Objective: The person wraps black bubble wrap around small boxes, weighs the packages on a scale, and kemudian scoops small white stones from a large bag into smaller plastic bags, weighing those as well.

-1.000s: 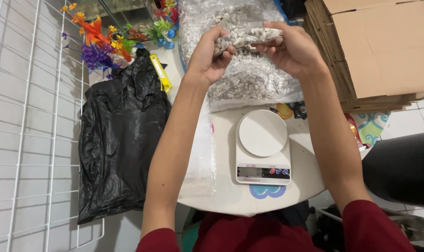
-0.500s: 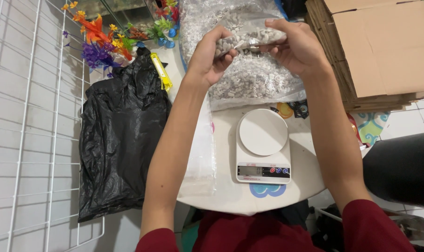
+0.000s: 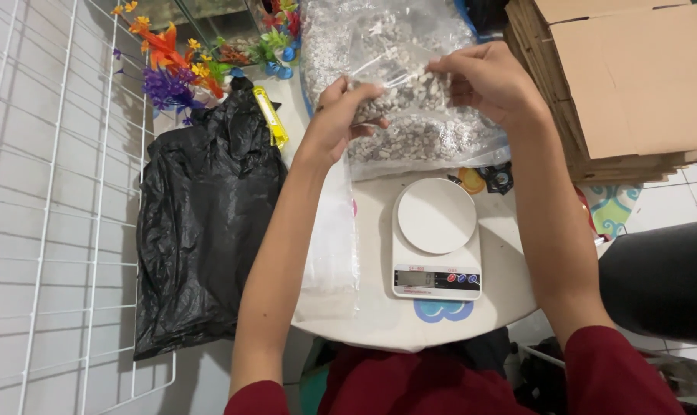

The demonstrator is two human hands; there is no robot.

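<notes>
Both my hands, left hand [image 3: 341,115] and right hand [image 3: 490,81], pinch the small clear plastic bag of pale gravel [image 3: 398,88]; next, lowering it gently onto the white digital kitchen scale [image 3: 437,242].

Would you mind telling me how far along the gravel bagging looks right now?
Done: pebbles already fill the small clear plastic bag. In hand: left hand and right hand hold it above the large gravel sack. Left: the white round-platform kitchen scale stands bare.

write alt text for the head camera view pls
Two bare hands, left hand and right hand, hold a small clear bag of pebbles above a larger bag of gravel. Below sits a white kitchen scale on a round white table, beside a black plastic bag.
</notes>
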